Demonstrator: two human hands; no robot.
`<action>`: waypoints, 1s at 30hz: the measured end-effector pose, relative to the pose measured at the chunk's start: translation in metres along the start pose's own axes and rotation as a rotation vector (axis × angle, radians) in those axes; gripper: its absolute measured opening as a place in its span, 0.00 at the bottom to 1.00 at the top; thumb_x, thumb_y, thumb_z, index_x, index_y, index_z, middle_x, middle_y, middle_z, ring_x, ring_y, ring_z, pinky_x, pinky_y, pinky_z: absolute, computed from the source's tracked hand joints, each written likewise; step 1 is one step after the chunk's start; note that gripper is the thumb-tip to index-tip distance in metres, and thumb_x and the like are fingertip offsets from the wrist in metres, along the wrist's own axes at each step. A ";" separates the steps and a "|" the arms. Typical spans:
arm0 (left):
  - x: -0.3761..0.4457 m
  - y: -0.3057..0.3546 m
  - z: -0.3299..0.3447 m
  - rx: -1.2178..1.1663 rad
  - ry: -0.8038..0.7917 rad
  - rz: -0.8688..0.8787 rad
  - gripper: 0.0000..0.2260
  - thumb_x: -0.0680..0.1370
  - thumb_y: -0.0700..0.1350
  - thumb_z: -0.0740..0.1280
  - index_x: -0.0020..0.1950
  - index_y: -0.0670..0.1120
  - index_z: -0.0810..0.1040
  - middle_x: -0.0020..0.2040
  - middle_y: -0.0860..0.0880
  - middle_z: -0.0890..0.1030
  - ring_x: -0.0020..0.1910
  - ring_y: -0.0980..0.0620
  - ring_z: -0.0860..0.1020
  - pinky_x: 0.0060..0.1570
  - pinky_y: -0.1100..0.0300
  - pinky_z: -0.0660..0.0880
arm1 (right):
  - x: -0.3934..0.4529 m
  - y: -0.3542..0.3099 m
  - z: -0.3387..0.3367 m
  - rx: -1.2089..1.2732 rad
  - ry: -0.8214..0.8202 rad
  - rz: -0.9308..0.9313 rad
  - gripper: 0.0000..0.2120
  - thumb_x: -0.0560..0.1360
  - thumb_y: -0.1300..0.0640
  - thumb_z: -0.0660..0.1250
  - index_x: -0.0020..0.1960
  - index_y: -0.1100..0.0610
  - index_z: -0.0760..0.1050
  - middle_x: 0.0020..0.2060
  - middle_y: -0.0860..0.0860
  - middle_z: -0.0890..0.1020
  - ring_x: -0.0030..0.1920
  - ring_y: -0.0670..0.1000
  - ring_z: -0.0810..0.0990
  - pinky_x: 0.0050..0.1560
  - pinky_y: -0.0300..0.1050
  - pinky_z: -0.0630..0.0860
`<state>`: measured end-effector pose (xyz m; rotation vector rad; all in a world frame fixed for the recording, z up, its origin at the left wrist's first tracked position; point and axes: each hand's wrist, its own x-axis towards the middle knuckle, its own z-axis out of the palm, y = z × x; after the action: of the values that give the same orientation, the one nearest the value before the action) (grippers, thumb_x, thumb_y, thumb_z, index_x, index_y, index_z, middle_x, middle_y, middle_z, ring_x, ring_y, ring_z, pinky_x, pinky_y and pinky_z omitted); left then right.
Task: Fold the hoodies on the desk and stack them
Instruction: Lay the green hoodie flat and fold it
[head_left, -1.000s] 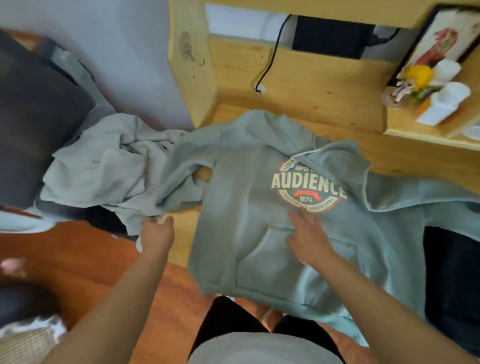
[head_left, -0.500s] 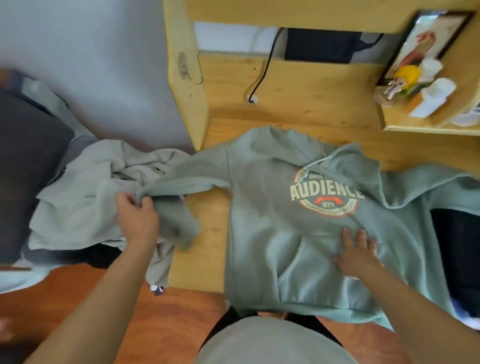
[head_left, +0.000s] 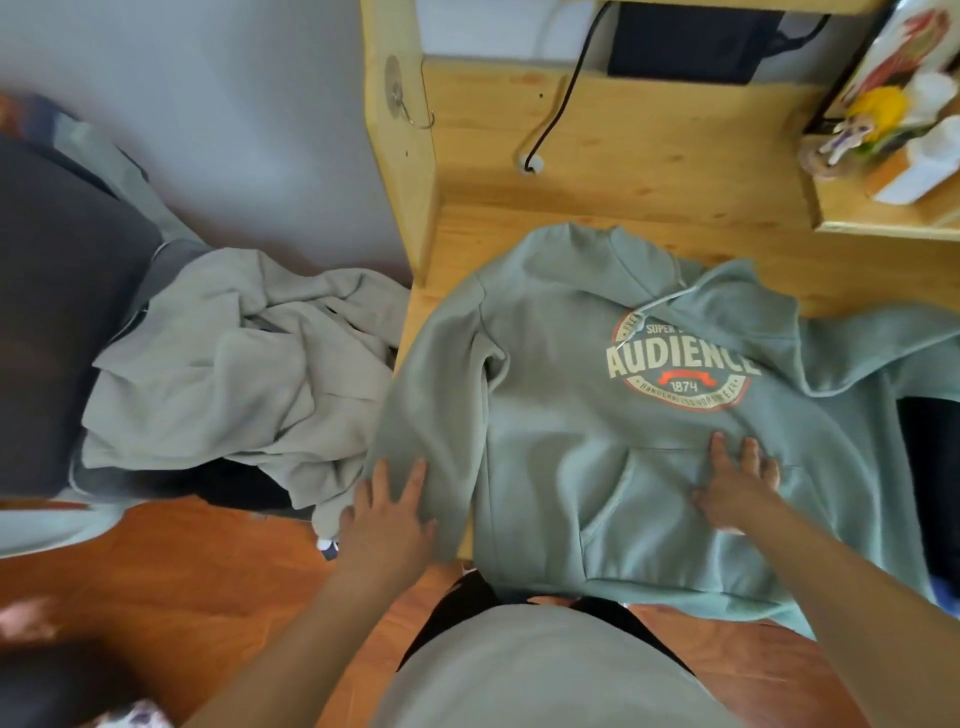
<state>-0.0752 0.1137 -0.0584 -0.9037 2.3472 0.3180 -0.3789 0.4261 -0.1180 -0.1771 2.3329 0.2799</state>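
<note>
Two flat, spread hands, left hand (head_left: 387, 525) on its sleeve and right hand (head_left: 737, 491) on its pocket, press the soft, limp sage-green fleece hoodie (head_left: 566, 447) spread on the pale wooden desk (head_left: 649, 171), best gripped at seams.

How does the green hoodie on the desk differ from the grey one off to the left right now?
The green hoodie lies spread flat on the desk, printed logo up; the grey hoodie is crumpled beside the desk, no print showing. Both hands touch the green one; neither touches the grey. Both are unfolded.
</note>
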 end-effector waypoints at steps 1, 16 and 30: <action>-0.004 -0.004 0.002 0.111 -0.032 -0.007 0.33 0.82 0.62 0.55 0.83 0.57 0.43 0.81 0.43 0.52 0.78 0.39 0.57 0.70 0.42 0.65 | -0.002 -0.002 0.000 0.013 0.008 0.002 0.46 0.78 0.41 0.62 0.80 0.46 0.31 0.79 0.57 0.33 0.80 0.62 0.38 0.78 0.63 0.51; 0.120 0.114 -0.038 0.071 0.012 0.188 0.34 0.81 0.62 0.60 0.81 0.67 0.43 0.84 0.51 0.37 0.82 0.36 0.45 0.77 0.40 0.56 | 0.069 -0.028 -0.197 0.324 0.642 -0.097 0.29 0.80 0.45 0.60 0.76 0.59 0.62 0.73 0.63 0.65 0.73 0.65 0.62 0.72 0.59 0.60; 0.128 0.091 -0.081 -0.280 -0.101 0.228 0.19 0.80 0.53 0.69 0.71 0.51 0.78 0.81 0.45 0.63 0.79 0.49 0.63 0.76 0.56 0.58 | 0.001 0.081 -0.081 -0.153 0.605 -1.060 0.12 0.63 0.65 0.72 0.41 0.51 0.79 0.44 0.49 0.77 0.48 0.53 0.77 0.47 0.46 0.76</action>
<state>-0.2483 0.0793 -0.0710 -0.7243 2.3503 0.7832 -0.4519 0.4835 -0.0518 -1.6832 2.4004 -0.1620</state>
